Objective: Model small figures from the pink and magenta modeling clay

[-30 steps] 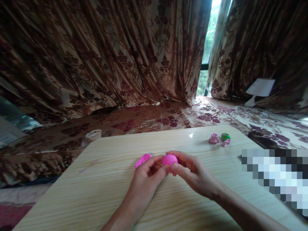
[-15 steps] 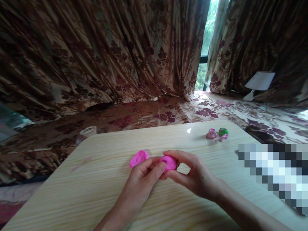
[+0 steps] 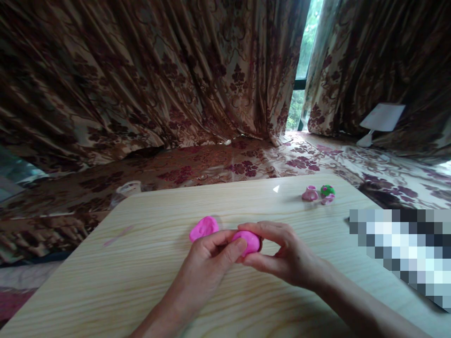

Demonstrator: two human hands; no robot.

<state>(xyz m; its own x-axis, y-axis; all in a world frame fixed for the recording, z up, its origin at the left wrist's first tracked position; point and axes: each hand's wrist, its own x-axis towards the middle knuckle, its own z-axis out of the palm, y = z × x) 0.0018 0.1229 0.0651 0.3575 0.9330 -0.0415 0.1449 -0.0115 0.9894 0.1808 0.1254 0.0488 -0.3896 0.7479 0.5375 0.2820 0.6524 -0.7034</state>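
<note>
A rounded lump of bright pink modelling clay (image 3: 251, 242) is held between both hands, just above the table. My left hand (image 3: 214, 256) presses its thumb on the near face of the lump, with its fingers behind. My right hand (image 3: 282, 251) pinches the lump's right side between the thumb below and the fingers above. Behind my left fingers lies a second, flattened piece of pink clay (image 3: 203, 228) with a dented surface, on the wooden table (image 3: 141, 281).
At the back right of the table sit a green clay ball with pink spots (image 3: 327, 190) and small pinkish pieces (image 3: 310, 193). A pixelated object (image 3: 405, 253) covers the right edge. A clear plastic container (image 3: 127, 188) stands beyond the back left corner. A pink smear (image 3: 118, 235) marks the left side.
The pink lump has turned slightly in my fingers and its face looks smoother and rounder. My left thumb has shifted a little over it. Both hands keep their hold.
</note>
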